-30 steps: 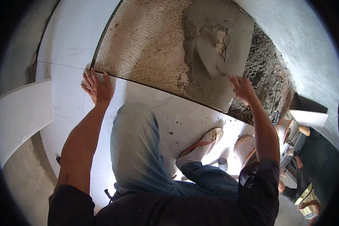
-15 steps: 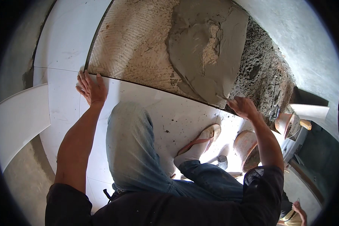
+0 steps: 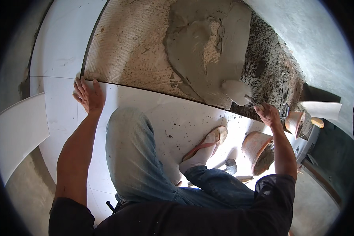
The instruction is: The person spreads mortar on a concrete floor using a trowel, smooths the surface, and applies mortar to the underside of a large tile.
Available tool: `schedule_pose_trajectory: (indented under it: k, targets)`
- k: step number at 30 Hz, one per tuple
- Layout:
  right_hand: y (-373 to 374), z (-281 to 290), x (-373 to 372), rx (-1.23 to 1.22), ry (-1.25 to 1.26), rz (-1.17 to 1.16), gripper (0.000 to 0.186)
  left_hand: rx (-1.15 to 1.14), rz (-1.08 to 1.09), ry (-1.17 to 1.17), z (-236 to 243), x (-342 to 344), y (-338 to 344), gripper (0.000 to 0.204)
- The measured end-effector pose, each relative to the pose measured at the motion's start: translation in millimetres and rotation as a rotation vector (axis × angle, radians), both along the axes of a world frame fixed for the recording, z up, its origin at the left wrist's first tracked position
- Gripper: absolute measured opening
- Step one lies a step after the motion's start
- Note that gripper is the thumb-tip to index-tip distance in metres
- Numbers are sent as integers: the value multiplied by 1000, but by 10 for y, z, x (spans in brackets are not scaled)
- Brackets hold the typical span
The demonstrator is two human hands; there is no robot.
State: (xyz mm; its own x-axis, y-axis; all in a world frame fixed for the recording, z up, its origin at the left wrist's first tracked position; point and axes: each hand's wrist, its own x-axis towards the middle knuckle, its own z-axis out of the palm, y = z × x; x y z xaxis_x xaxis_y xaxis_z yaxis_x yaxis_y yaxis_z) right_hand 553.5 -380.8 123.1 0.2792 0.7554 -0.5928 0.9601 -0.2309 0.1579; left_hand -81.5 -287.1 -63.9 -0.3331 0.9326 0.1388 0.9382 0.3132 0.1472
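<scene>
On the white tile (image 3: 153, 114), the left hand (image 3: 88, 95) lies flat, fingers spread. Right hand (image 3: 268, 114) is clenched around a trowel (image 3: 236, 91) resting on grey mortar (image 3: 200, 51)

No packages, labels, signs or screens show, as far as the dim right edge allows.

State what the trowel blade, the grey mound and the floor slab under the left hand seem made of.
Trowel: likely metal blade, flat and mortar-smeared. Mound: wet mortar, seemingly, grey and ridged. Slab: probably glazed ceramic tile, white and smooth under the left hand.
</scene>
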Motion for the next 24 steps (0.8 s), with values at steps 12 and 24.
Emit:
schedule_pose_trajectory:
  k: [12, 24]
  targets:
    - [170, -261, -489, 18, 27, -16, 71, 13, 11, 24, 20, 25, 30, 62]
    - [1795, -662, -387, 189, 84, -48, 69, -33, -12, -14, 115, 59, 20, 63]
